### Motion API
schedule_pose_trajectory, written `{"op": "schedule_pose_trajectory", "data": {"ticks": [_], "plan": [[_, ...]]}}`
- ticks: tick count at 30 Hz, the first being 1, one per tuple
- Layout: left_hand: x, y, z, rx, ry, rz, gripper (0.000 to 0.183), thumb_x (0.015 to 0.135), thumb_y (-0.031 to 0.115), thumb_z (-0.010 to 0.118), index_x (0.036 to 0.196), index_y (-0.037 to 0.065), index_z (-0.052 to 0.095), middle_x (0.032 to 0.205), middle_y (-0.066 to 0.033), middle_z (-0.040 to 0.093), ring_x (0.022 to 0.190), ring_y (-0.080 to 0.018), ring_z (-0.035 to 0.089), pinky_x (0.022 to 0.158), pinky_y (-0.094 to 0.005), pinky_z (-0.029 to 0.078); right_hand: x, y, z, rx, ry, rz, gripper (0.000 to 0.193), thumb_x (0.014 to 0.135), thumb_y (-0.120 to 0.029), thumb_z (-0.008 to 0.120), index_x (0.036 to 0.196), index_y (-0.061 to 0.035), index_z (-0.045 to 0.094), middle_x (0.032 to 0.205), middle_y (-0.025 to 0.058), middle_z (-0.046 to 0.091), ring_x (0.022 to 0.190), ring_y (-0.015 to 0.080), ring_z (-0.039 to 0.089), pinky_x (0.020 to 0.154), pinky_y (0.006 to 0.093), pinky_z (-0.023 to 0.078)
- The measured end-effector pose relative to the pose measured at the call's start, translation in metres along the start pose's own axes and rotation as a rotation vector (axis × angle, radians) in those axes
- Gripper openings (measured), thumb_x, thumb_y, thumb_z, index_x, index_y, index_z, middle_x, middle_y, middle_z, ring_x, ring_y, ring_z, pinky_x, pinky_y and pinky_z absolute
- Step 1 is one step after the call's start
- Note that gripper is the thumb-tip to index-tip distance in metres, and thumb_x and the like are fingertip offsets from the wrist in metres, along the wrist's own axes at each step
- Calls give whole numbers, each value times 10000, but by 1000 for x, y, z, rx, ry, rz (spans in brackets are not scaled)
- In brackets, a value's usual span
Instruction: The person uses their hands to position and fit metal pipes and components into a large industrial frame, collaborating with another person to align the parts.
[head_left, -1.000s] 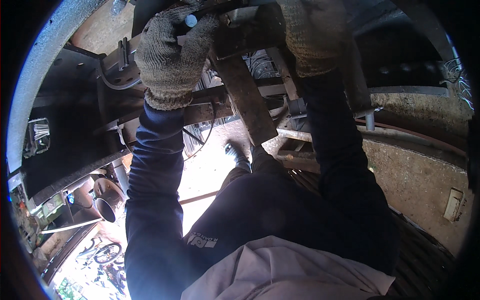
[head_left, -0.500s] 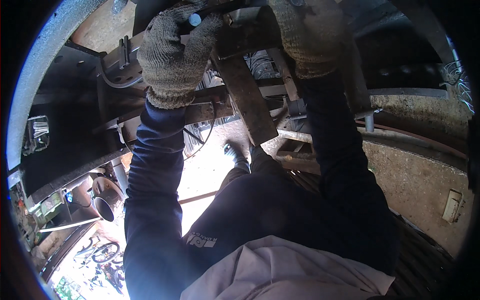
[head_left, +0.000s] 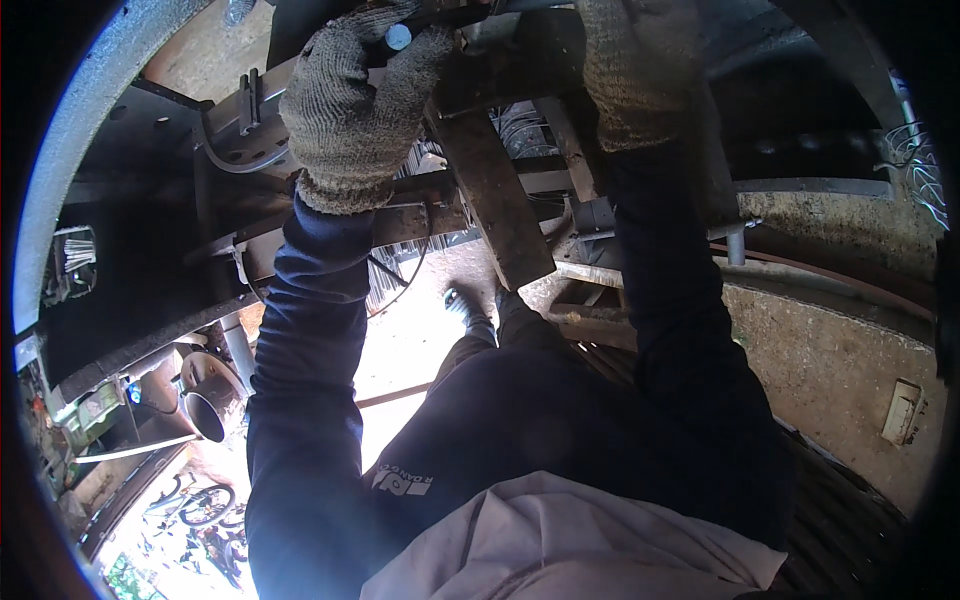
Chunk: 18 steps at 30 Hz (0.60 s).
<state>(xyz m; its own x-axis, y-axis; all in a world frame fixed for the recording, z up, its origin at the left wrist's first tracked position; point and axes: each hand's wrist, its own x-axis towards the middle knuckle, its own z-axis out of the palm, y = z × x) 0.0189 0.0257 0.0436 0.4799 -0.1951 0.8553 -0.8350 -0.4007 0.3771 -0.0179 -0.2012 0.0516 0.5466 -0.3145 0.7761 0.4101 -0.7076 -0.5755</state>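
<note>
My left hand [head_left: 350, 110], in a grey-brown knit glove, is closed around a metal rod, whose pale round end [head_left: 398, 37] shows between thumb and fingers. Dark metal parts of a machine surround it near the upper edge. To the right, my gloved right hand [head_left: 640, 75] reaches up beside the same metalwork; its fingers are dim and cut off by the upper edge, so its grip is hidden. Between my forearms a flat rusty steel bar [head_left: 490, 200] slants down from the machine.
A dark machine panel [head_left: 140, 250] stands at left, with a metal pipe [head_left: 205, 415] below it. A thin curved wire [head_left: 415, 270] hangs near my left sleeve. On the right is a worn wall [head_left: 820, 350] with a small pale box [head_left: 903, 412]. Bicycles [head_left: 207, 505] show at lower left.
My right hand has shifted a little to the right along the upper edge. My left hand has moved slightly right, still around the rod.
</note>
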Motion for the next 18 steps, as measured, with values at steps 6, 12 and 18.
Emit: {"op": "schedule_pose_trajectory", "data": {"ticks": [6, 12, 18], "plan": [[-15, -13, 2, -90, 3, -156, 306, 895, 238, 835, 1110, 36, 754, 995, -97, 769, 886, -170, 717, 826, -306, 559, 6, 8, 10, 357, -34, -86, 382, 936, -292, 729, 1188, -8, 678, 1109, 129, 720, 1006, 246, 676, 907, 379, 524], [-13, -11, 0, -35, -31, -170, 300, 899, 235, 830, 1121, 48, 754, 958, -93, 763, 848, -162, 708, 791, -301, 559, 5, 6, 3, 15, 14, -177, 346, 924, -294, 731, 1121, -13, 691, 1059, 147, 710, 981, 302, 676, 878, 406, 525], [-12, -11, 7, -124, 33, -122, 295, 899, 214, 830, 1126, 45, 747, 932, -78, 757, 800, -149, 688, 758, -303, 553, 5, 14, 0, -136, 33, -287, 290, 918, -273, 731, 1054, -19, 693, 1022, 151, 702, 955, 325, 675, 850, 415, 524]]}}
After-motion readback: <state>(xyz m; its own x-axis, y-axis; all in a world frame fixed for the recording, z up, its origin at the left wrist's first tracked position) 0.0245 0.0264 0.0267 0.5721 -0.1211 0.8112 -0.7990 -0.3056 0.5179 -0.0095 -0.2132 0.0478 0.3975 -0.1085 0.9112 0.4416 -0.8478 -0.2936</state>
